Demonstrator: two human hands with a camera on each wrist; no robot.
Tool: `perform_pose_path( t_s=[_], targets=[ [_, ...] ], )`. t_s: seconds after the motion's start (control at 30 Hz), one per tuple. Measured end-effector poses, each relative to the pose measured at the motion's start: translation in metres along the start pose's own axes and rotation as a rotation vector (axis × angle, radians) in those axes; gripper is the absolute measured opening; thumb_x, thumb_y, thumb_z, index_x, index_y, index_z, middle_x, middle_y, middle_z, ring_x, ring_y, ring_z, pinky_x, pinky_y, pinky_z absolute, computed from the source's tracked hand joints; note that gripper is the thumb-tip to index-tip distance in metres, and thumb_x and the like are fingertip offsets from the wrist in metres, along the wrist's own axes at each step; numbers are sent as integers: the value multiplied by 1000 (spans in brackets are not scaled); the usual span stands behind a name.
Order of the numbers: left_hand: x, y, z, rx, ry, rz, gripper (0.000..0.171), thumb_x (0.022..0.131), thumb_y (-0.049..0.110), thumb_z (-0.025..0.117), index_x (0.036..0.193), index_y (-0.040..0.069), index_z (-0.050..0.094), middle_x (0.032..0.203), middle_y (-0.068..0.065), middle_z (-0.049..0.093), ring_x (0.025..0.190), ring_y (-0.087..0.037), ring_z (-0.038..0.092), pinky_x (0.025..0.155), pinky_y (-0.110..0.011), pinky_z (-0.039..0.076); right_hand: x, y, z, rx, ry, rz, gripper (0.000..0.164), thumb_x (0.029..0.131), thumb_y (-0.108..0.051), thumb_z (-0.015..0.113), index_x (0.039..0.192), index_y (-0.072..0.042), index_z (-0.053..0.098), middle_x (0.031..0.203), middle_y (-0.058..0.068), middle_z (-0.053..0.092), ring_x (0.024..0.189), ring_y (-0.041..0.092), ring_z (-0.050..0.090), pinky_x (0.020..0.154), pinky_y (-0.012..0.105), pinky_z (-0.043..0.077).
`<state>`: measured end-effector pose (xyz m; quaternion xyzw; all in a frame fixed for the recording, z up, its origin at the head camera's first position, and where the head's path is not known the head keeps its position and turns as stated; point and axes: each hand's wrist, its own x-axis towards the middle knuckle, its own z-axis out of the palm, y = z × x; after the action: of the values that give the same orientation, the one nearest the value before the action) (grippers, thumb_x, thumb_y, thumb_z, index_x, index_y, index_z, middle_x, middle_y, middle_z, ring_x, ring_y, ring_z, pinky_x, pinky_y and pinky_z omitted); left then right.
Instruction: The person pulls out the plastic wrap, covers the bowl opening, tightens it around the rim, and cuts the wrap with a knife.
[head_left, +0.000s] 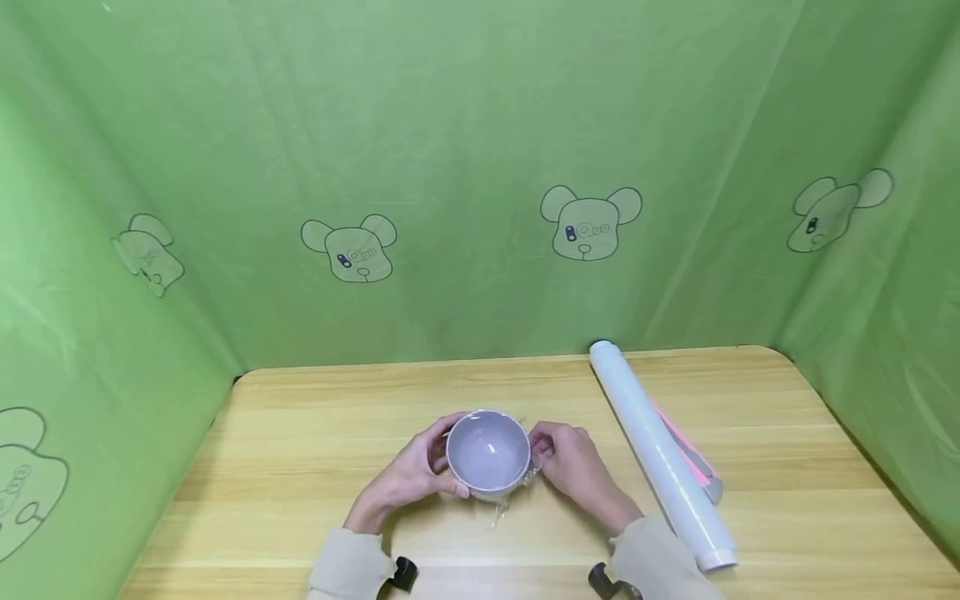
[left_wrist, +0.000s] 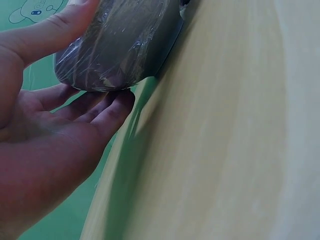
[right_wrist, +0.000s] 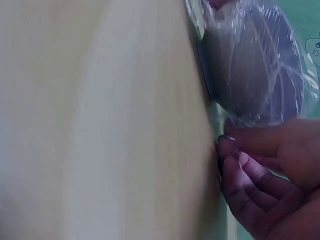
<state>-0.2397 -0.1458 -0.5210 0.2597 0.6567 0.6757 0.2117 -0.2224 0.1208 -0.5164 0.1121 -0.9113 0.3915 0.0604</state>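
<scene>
A grey-purple bowl (head_left: 489, 451) sits upright on the wooden table, with clear cling film (right_wrist: 280, 70) stretched over and around it. Loose, crumpled film hangs at its front right side. My left hand (head_left: 408, 479) holds the bowl from the left, thumb at the front of the rim and fingers round the far side. At the right side, my right hand (head_left: 576, 468) pinches an edge of the film between thumb and fingertips, close to the bowl's base in the right wrist view. The film's underside is hidden.
Right of the hands, a long roll of cling film (head_left: 660, 450) lies slanted on the wooden table (head_left: 300, 433). Partly under it is a slim pink and grey object (head_left: 708, 479), its kind unclear. Green cloth (head_left: 465, 125) with bear-head prints encloses the table's back and sides.
</scene>
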Motion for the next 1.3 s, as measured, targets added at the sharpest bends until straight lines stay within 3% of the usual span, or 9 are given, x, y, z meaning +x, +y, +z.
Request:
perform_pose_path(
  t_s=[0.13, 0.23, 0.4, 0.57, 0.7, 0.83, 0.93, 1.1, 1.3],
  targets=[
    [0, -1, 0, -1, -8, 5, 110, 66, -15, 85, 159, 0, 26, 160, -22, 34, 144, -41, 38, 116, -33, 38, -2, 0, 1, 69, -7, 54, 23, 78, 17, 72, 86, -4, 77, 72, 1, 71, 63, 9, 64, 61, 21, 58],
    [0, -1, -1, 7, -14, 12, 110, 68, -12, 86, 159, -1, 25, 160, -23, 33, 144, -42, 37, 116, -33, 38, -4, 2, -4, 147, -75, 76, 15, 83, 12, 72, 92, 1, 78, 82, 10, 75, 72, 17, 70, 70, 29, 62],
    [0, -1, -2, 9, -14, 13, 110, 68, -13, 85, 158, -2, 24, 160, -24, 32, 145, -43, 36, 117, -35, 37, -5, 5, -16, 200, -208, 34, 12, 87, 1, 75, 98, 1, 78, 96, 13, 75, 88, 23, 69, 85, 39, 60],
    [-1, 0, -2, 5, -10, -4, 109, 69, -15, 84, 159, -2, 24, 160, -25, 32, 145, -43, 36, 117, -34, 36, -6, 10, -17, 523, -363, 132, 24, 93, 8, 62, 114, 20, 65, 101, 28, 73, 85, 30, 74, 78, 37, 64],
    [-1, 1, -1, -2, -12, -2, 109, 68, -14, 85, 159, -2, 24, 160, -25, 32, 145, -43, 36, 117, -35, 36, -7, 13, -20, 677, -396, 247, 35, 97, 8, 53, 126, 25, 52, 104, 32, 70, 88, 32, 74, 81, 39, 63],
    [-1, 1, -1, -11, -16, 8, 110, 68, -13, 86, 159, -2, 25, 160, -24, 32, 145, -44, 35, 117, -35, 36, -10, 9, -32, 674, -367, 320, 36, 101, -1, 49, 130, 21, 51, 100, 25, 71, 87, 31, 73, 79, 41, 64],
    [-1, 1, -1, -16, -25, 10, 110, 68, -11, 87, 158, -2, 25, 161, -24, 31, 146, -43, 35, 117, -35, 37, -14, 5, -41, 626, -351, 336, 35, 107, -15, 50, 120, 17, 58, 96, 20, 71, 82, 28, 72, 74, 40, 64],
    [-1, 1, -4, -21, -28, 13, 111, 68, -10, 88, 159, -2, 25, 161, -24, 32, 146, -43, 34, 117, -34, 36, -21, -2, -43, 601, -422, 312, 49, 108, -36, 52, 106, 11, 66, 92, 17, 72, 79, 25, 70, 68, 38, 64],
    [-1, 2, -3, -10, -13, 6, 110, 67, -15, 85, 159, -3, 25, 160, -25, 32, 145, -44, 35, 116, -33, 38, -22, -3, -36, 665, -418, 302, 32, 101, -25, 65, 109, 7, 66, 91, 15, 72, 76, 18, 65, 61, 26, 58]
  ],
)
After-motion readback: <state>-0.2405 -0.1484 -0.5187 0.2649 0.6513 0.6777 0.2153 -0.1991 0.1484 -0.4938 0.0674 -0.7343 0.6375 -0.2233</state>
